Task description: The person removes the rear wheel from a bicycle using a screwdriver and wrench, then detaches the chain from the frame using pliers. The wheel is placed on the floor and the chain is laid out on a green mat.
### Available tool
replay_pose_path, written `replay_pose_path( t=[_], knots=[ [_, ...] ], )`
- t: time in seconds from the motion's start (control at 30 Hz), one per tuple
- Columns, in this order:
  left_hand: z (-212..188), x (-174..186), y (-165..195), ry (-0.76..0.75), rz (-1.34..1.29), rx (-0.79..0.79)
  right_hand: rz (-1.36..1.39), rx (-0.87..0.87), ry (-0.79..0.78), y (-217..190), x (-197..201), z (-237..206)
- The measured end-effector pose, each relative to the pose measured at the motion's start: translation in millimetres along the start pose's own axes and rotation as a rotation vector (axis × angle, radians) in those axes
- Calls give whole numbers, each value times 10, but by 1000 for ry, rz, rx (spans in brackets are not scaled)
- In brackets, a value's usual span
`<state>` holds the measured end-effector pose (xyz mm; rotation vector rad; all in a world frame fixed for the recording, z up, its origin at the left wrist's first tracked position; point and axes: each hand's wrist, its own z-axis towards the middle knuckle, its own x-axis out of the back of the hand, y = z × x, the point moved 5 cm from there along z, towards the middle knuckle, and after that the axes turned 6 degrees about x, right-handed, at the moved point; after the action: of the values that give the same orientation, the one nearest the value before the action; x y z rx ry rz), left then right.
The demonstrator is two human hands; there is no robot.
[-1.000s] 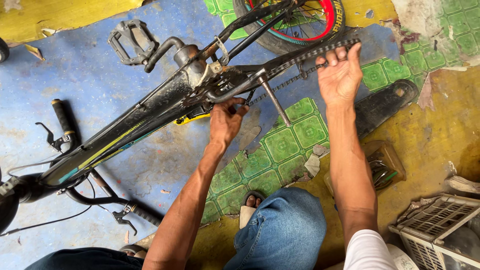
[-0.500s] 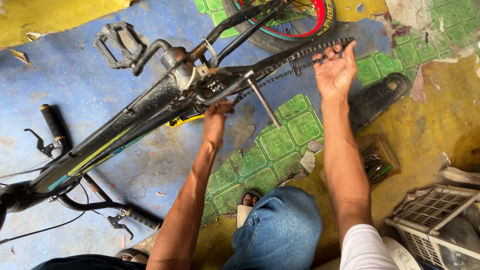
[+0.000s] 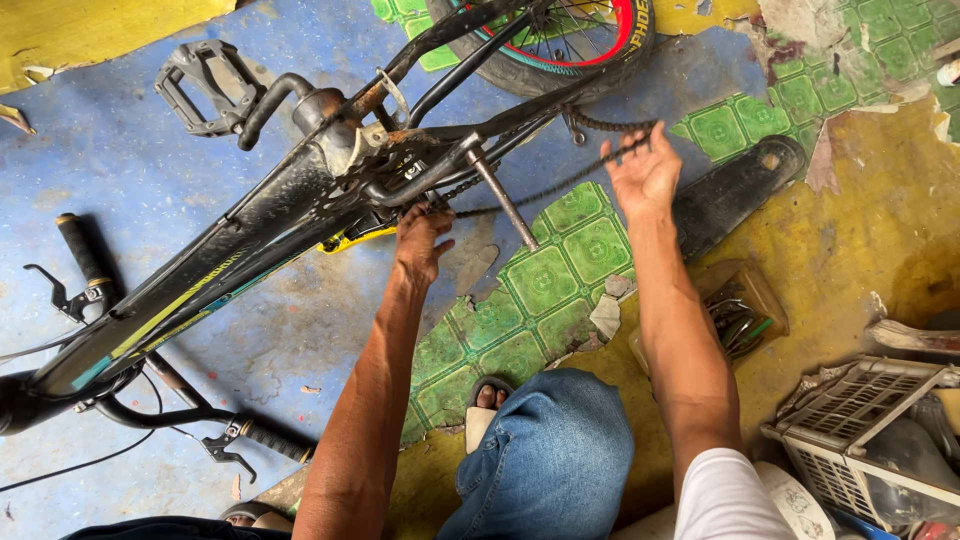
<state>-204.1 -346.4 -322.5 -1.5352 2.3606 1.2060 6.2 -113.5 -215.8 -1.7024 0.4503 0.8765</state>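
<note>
Shows a black bicycle frame [image 3: 250, 230] lying on its side on the floor, with the bottom bracket [image 3: 335, 125] as the fixed point. Places the left hand [image 3: 420, 245] just below and to the right of the bottom bracket, fingers curled in under the frame where the chain [image 3: 540, 190] runs forward. Cannot tell whether that hand is pinching the chain or only pressing against it, since the fingertips are hidden.

Finds the right hand [image 3: 645, 175] well to the right of the bottom bracket, near the rear wheel [image 3: 600, 45], fingers spread and loose, with the chain lying across the fingertips rather than clamped.

Leaves the chain sagging in a slack line from the bottom bracket out toward the wheel, passing just behind the kickstand [image 3: 505, 200].

Judges the work to be midway: a black chain guard [image 3: 735, 195] already off, lying on the floor farther right than the right hand. Judges the chain as not yet taut or seated. Keeps a small box of tools [image 3: 740, 320] open, down and right of the bottom bracket. Puts the pedal [image 3: 205, 85] just to its left.
</note>
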Motion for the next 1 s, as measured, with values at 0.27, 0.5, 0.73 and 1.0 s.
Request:
replay_pose_path(
  t=[0.27, 0.5, 0.73, 1.0],
  knots=[
    [-160, -25, 84, -65, -42, -337, -241, -36, 103, -59, 329, -443],
    [-267, 46, -147, -122, -109, -178, -292, -160, -48, -57, 611, -927],
    [-308, 194, -311, -231, -169, -81, -308, -200, -121, -22, 780, -1049],
    [-332, 393, -355, -276, -238, -39, -334, -201, -77, -33, 799, -899]
  ],
)
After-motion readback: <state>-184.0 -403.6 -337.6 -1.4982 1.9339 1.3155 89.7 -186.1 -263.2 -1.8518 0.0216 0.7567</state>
